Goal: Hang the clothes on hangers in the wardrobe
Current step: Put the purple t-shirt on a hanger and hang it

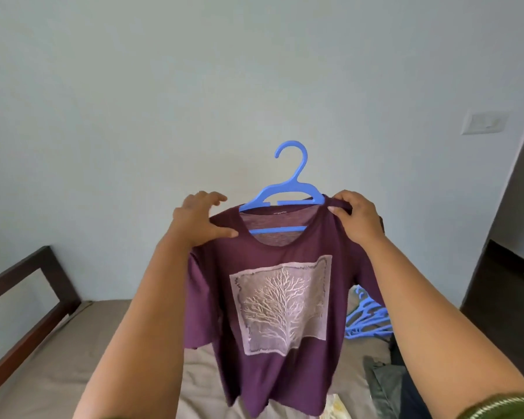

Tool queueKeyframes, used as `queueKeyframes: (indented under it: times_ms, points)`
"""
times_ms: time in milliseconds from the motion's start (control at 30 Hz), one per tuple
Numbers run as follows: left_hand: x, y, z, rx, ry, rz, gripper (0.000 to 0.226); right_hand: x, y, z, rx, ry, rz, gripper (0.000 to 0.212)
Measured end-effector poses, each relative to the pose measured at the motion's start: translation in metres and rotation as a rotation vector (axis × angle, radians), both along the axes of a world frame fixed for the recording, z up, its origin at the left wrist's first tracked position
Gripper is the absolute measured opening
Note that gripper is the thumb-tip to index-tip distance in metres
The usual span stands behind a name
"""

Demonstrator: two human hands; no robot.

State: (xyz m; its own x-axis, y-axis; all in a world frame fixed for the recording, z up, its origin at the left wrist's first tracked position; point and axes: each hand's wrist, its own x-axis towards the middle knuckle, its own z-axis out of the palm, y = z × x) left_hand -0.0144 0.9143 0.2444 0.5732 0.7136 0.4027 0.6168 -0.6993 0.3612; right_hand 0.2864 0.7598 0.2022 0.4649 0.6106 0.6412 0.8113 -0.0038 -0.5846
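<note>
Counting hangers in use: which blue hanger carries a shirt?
The raised hanger inside the purple shirt; the other hangers lie bare on the bed.

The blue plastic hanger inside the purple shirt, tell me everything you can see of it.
The blue plastic hanger is held upright before a pale wall, its open hook on top, curling left. Its sloped shoulders and lower crossbar sit inside the neck of the purple tree-print T-shirt, which hides both ends. The left hand and right hand pinch the shirt's shoulders over it, above the bed.
</note>
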Motion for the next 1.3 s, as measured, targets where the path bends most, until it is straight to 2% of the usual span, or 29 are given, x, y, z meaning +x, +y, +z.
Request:
queueKeyframes:
  times_ms: [67,133,200,333,500,633,800,967,1167,1300]
  points:
    - [0.019,-0.003,-0.015,0.082,0.154,0.047,0.050,-0.001,-0.003,0.004,0.002,-0.032,-0.014,0.009]
    - [0.033,-0.008,-0.025,0.148,0.087,0.065,0.028,0.001,-0.010,0.005,-0.009,-0.064,-0.054,0.011]
    - [0.037,-0.014,-0.031,0.226,-0.003,0.067,0.022,0.004,-0.024,0.001,-0.039,-0.098,-0.150,0.018]
    - [0.039,-0.030,-0.047,0.430,-0.097,0.116,0.021,0.004,-0.067,-0.021,-0.242,-0.204,-0.350,0.034]
    - [0.056,-0.056,-0.071,0.349,-0.214,0.144,0.046,-0.011,-0.127,-0.067,-0.289,-0.120,-0.468,0.034]
    - [0.078,-0.088,-0.084,0.290,-0.294,-0.006,0.054,-0.023,-0.190,-0.081,-0.236,-0.072,-0.553,0.030]
    - [0.087,-0.142,-0.078,0.231,-0.334,-0.235,0.054,-0.052,-0.279,-0.076,-0.203,-0.120,-0.649,0.027]
    - [0.067,-0.214,-0.061,0.044,-0.327,-0.533,0.040,-0.111,-0.384,-0.069,-0.243,-0.129,-0.775,0.028]
    - [0.034,-0.343,-0.062,-0.033,-0.269,-0.714,0.045,-0.210,-0.536,-0.086,-0.288,-0.051,-0.959,0.031]
    - [0.020,-0.442,-0.050,-0.046,-0.212,-0.915,0.052,-0.270,-0.639,-0.085,-0.255,-0.036,-1.130,0.027]
